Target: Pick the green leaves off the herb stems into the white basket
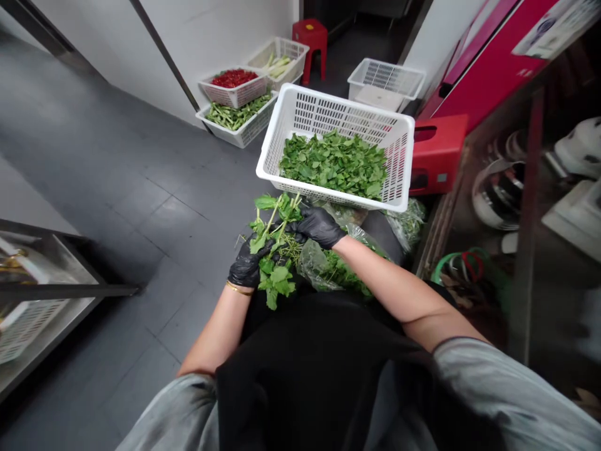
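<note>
Perforated white plastic basket [300, 119]; matt grey floor [94, 156]

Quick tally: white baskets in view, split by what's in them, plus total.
Leaf basket: 1
Chilli basket: 1
Bean basket: 1
Pale-stalk basket: 1
Basket with no produce showing: 1
Shelf basket at left, contents hidden: 1
Total: 6
</note>
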Demonstrator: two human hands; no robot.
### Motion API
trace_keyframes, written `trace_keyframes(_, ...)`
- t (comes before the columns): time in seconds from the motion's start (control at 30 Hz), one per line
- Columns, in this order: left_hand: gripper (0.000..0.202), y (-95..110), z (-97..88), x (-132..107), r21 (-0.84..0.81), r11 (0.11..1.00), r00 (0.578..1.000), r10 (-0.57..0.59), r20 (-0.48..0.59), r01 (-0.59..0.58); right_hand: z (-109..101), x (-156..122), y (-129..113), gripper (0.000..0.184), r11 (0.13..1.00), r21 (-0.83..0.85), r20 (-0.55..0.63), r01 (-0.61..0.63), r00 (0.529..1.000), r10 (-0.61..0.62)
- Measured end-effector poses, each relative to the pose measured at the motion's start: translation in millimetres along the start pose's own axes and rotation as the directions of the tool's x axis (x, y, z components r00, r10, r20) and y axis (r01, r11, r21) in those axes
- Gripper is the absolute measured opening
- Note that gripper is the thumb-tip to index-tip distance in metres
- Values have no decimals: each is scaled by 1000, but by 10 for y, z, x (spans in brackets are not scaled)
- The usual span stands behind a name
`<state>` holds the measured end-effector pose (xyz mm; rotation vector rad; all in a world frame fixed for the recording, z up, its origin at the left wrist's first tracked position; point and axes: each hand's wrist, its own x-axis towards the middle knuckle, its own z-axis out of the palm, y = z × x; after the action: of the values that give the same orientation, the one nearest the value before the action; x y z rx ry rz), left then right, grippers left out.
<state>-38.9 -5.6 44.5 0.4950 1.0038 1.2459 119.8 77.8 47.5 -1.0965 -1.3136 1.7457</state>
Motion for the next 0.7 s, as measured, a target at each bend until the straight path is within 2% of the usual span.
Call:
trace_keyframes(0.17, 44, -21, -11, 27, -42, 999, 1000, -10, -2, 10, -187, 7, -99, 30, 1000, -3, -32, -18, 999, 18)
trace_keyframes(0.23, 43, -45, -12, 25, -70, 997, 1000, -11, 7, 11, -234, -4, -160, 34, 1000, -8, 25, -19, 1000, 19)
trace_keyframes(0.33, 46, -103, -4, 14, -44, 998, 999, 33, -28, -34, -238, -49, -218, 46, 1000, -19, 185, -1, 983, 4)
trace_keyframes(0.43, 43, -169, 1, -8, 1, 1000, 998, 31, -60, -31, -192, -97, -222, 44, 999, -48, 185, 21, 983, -12)
trace_keyframes(0.57, 35, -186, -35, -55, 30, 997, 998, -64, -18, 65, -274, -83, -219, 38, 995, -68, 245, -66, 966, 81)
trace_keyframes(0.63, 31, -148, -55, -73, 41, 995, 996, -90, -1, 90, -443, -23, -278, 39, 999, -18, 178, -45, 983, 48)
trace_keyframes(0.7, 29, -97, -54, -73, 53, 996, 997, -77, -5, 78, -664, 59, -398, 34, 995, 27, -28, 96, 995, -95)
